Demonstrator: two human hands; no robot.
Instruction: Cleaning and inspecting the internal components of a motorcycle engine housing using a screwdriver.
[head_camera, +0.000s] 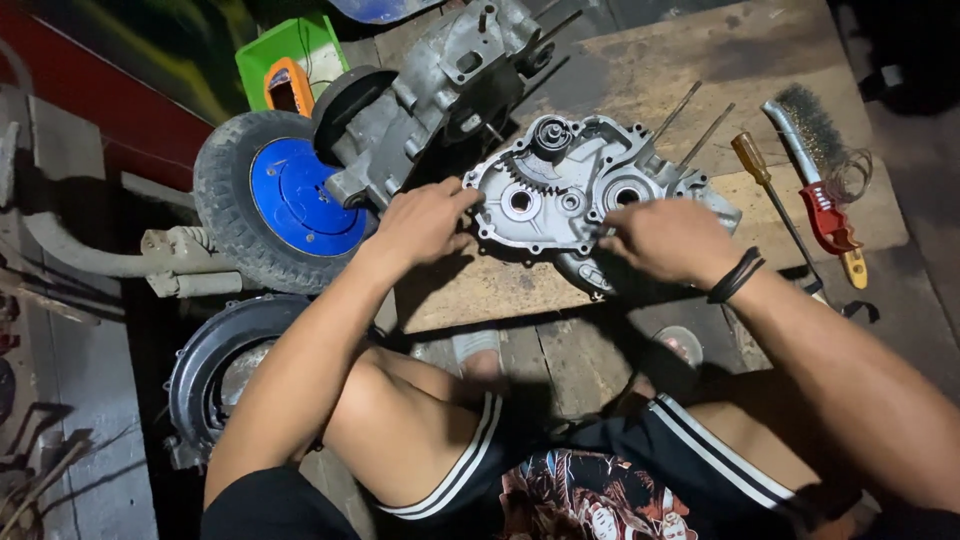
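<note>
Hands (425, 222) (668, 238) cover engine case (570, 190) edges; fingertips hidden.

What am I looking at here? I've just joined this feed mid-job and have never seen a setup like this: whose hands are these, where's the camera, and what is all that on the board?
There is no machine here: a person works with bare hands, and the single camera sits on their head, looking down over their knees.

On a wooden board lies a grey metal engine case half, open side up, with a toothed gear and round bearing holes showing. The left hand rests on the case's left edge. The right hand, with a dark band at the wrist, touches its right side; whether its fingers pinch anything small is not clear.

Behind lies the other case half. To the right lie a wire brush with a red handle and a screwdriver. To the left stands a small wheel with a blue hub.
</note>
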